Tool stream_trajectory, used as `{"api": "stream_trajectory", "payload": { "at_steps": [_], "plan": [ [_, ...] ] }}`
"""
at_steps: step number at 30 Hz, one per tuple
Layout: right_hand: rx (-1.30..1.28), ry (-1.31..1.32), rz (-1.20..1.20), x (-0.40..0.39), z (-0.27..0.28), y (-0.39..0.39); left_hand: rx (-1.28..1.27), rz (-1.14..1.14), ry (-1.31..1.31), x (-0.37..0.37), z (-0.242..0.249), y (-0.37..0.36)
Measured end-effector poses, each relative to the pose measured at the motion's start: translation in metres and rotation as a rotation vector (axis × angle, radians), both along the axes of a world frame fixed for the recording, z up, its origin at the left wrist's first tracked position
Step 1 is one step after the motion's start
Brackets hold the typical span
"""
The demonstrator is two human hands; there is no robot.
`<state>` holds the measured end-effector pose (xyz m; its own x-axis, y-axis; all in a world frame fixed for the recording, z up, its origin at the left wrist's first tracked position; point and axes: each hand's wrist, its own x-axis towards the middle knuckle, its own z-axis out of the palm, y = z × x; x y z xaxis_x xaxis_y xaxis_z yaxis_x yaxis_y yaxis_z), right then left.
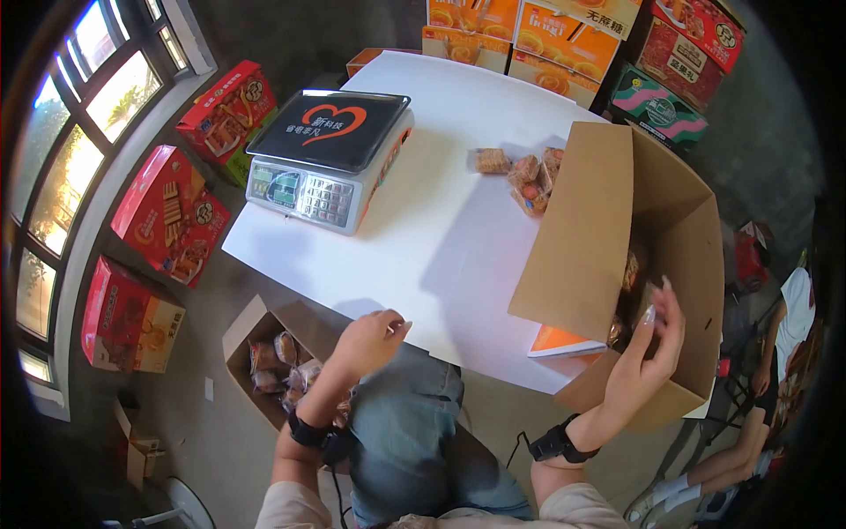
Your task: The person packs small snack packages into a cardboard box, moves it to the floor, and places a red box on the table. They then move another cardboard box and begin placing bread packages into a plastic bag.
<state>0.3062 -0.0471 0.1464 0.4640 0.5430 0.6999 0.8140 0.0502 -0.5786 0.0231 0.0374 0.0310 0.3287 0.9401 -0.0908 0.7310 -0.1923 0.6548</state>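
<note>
My left hand [368, 342] hovers near the table's front edge, above my lap, with its fingers curled together. Whatever it may hold is hidden from me. My right hand [650, 342] reaches over the near part of a large open cardboard box [577, 229], thumb and fingers apart, with nothing visible between them. Wrapped snacks [614, 331] show partly inside that box, beneath its raised flap. Several more wrapped snack packets [530, 183] lie on the white table [441, 238] beside it. To the lower left, a smaller open carton [242, 339] contains several wrapped packets [286, 346].
A digital scale [326, 163] with a black plate stands at the table's left. Red gift boxes [172, 212] line the window side. Orange boxes [564, 44] are stacked behind the table. Another person [771, 353] is at the right. An orange-and-white item [564, 342] lies by the big box.
</note>
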Motion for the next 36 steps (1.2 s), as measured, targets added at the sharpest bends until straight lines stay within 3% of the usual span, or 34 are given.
{"api": "stream_trajectory", "payload": {
  "at_steps": [3, 7, 11, 13, 17, 20, 22, 23, 25, 26, 28, 30, 31, 32, 36],
  "plan": [
    [0.004, 0.000, -0.107, -0.006, -0.004, 0.005, -0.122, -0.092, 0.002, 0.009, 0.009, 0.052],
    [-0.061, 0.000, -0.181, -0.006, -0.010, 0.004, 0.108, -0.093, 0.053, 0.045, -0.015, 0.133],
    [-0.170, -0.075, -0.186, -0.003, -0.013, 0.005, 0.174, -0.054, 0.103, 0.123, -0.008, 0.177],
    [-0.200, -0.097, -0.189, -0.003, -0.011, 0.005, 0.334, -0.081, 0.165, 0.164, -0.023, 0.196],
    [-0.334, -0.134, -0.180, 0.000, -0.007, 0.004, 0.293, -0.022, 0.143, 0.225, -0.022, 0.216],
    [-0.344, -0.145, -0.171, -0.003, -0.004, 0.008, 0.456, 0.033, 0.047, 0.253, -0.044, 0.235],
    [-0.310, -0.136, -0.156, -0.005, -0.003, 0.011, 0.851, -0.035, 0.066, 0.265, -0.055, 0.244],
    [-0.302, -0.136, -0.151, -0.005, -0.003, 0.011, 0.851, -0.033, 0.064, 0.273, -0.059, 0.250],
    [-0.293, -0.142, -0.139, -0.006, -0.003, 0.011, 1.027, -0.215, 0.161, 0.295, -0.066, 0.264],
    [-0.314, -0.120, -0.146, -0.006, -0.002, 0.011, 1.027, -0.209, 0.160, 0.308, -0.073, 0.268],
    [-0.329, -0.110, -0.149, -0.003, -0.004, 0.010, 1.188, -0.100, 0.448, 0.344, -0.097, 0.283],
    [-0.337, -0.129, -0.099, 0.005, -0.009, 0.008, 1.102, -0.146, 0.395, 0.378, -0.125, 0.288],
    [-0.335, -0.134, -0.093, 0.004, -0.008, 0.010, 1.014, -0.202, 0.346, 0.379, -0.123, 0.285],
    [-0.342, -0.138, -0.108, 0.000, -0.005, 0.010, 0.961, -0.208, 0.461, 0.379, -0.121, 0.284],
    [-0.368, -0.161, -0.127, -0.004, -0.003, 0.012, 0.912, -0.222, 0.542, 0.343, -0.090, 0.260]
  ]
}}
